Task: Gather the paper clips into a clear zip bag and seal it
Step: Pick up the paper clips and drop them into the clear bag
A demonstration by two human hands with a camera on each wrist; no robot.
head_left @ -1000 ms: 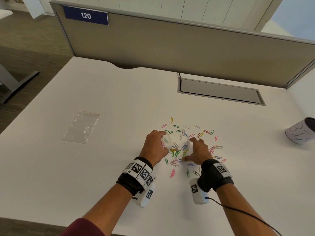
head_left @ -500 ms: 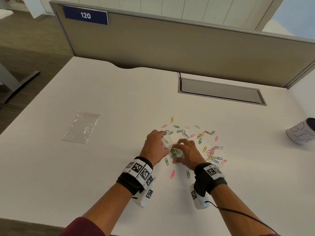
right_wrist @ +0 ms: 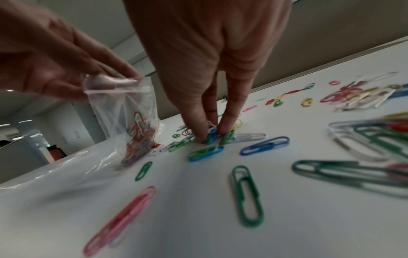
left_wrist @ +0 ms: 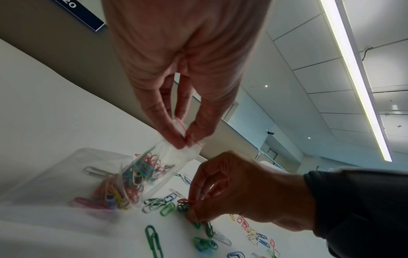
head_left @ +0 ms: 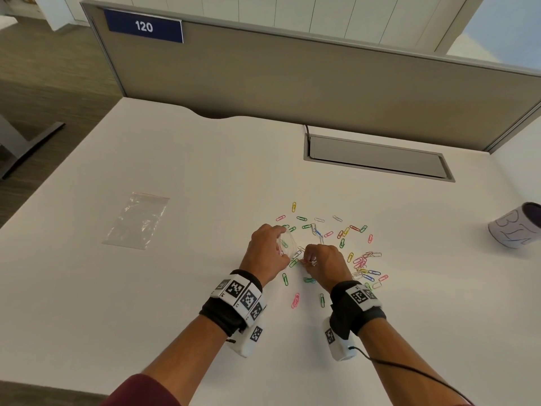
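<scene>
Coloured paper clips (head_left: 361, 263) lie scattered on the white desk (head_left: 175, 288). My left hand (head_left: 268, 249) pinches the red-lined top edge of a small clear zip bag (left_wrist: 152, 169) that holds several clips and stands on the desk. The same bag (right_wrist: 130, 122) shows in the right wrist view, its mouth pulled apart. Just right of the bag, my right hand (head_left: 314, 260) pinches a small bunch of clips (right_wrist: 215, 135) against the desk with thumb and fingertips (left_wrist: 194, 212).
A second, empty clear zip bag (head_left: 136, 219) lies flat at the left of the desk. A white cup with dark drawing (head_left: 515, 225) lies at the right edge. A grey cable hatch (head_left: 377, 156) and a partition stand behind.
My right hand has drawn left and back from the clips beyond the bag to the clips beside the bag's base and closed its fingers on them. The left hand keeps holding the bag.
</scene>
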